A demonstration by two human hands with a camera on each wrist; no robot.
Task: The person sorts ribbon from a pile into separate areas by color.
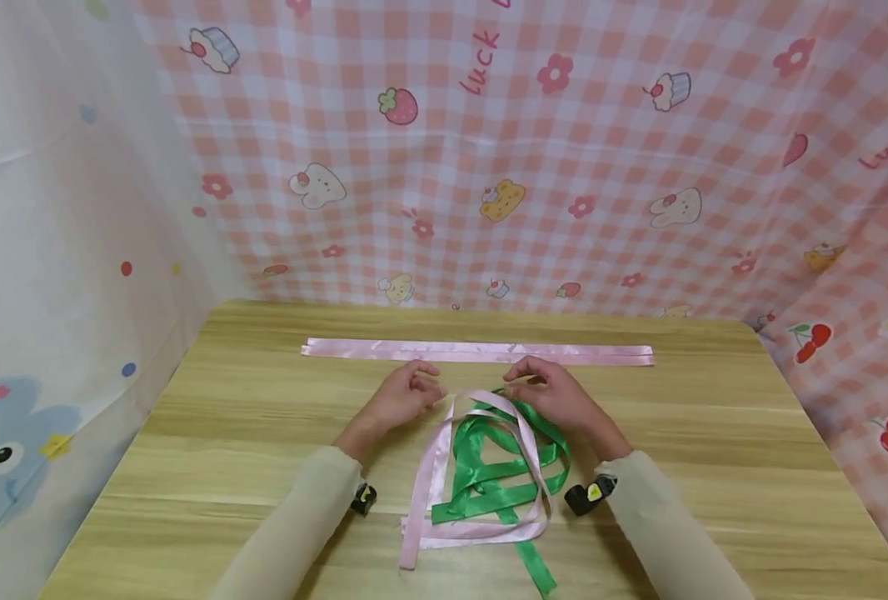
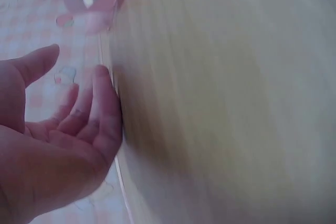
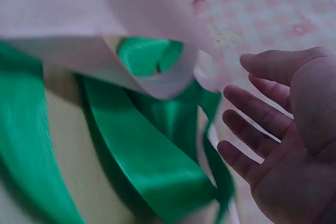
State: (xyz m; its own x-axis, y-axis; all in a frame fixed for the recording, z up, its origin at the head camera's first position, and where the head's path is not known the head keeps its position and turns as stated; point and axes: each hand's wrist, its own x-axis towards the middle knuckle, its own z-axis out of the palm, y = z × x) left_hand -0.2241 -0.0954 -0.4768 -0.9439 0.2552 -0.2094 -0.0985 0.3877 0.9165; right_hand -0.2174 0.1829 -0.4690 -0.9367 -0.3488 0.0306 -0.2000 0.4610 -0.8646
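A loose heap of satin ribbon lies between the two hands: a green ribbon (image 1: 481,475) in loops, with a pink ribbon (image 1: 435,467) curving over and around it. On the heap's left, my left hand (image 1: 406,394) hovers with relaxed, slightly bent fingers and nothing in them; its palm shows bare in the left wrist view. My right hand (image 1: 552,392) is at the heap's upper right, fingertips near the green loops. In the right wrist view its fingers (image 3: 257,129) are spread and empty beside the ribbon.
Behind the hands, pink ribbon strips (image 1: 477,352) lie straight side by side across the wooden table (image 1: 249,400). A pink checked cloth (image 1: 444,183) hangs along the back edge, and a white printed cloth (image 1: 62,250) hangs at the left.
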